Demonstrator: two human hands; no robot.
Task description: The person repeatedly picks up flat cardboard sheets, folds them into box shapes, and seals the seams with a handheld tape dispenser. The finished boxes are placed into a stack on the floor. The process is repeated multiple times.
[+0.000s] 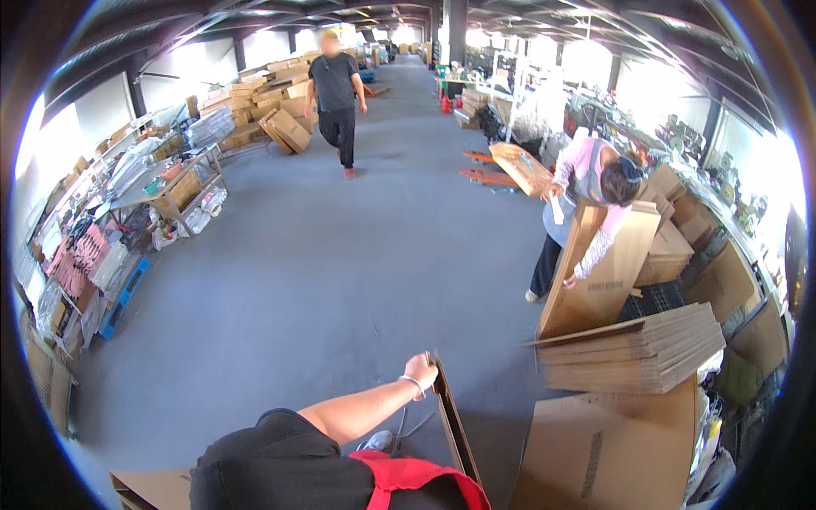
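Observation:
My left hand, with a band at the wrist, reaches across from the lower left. Its fingers are closed around the top corner of a flattened cardboard box, seen nearly edge-on. The board slants down to the lower edge beside my red apron. My right hand is out of the picture. At the bottom left, part of another piece of cardboard shows behind my black sleeve.
On the right, a co-worker bends over tall cardboard sheets. A stack of flattened boxes and a large cardboard sheet lie nearer. Another person walks on the grey floor. A blue pallet and worktable stand left.

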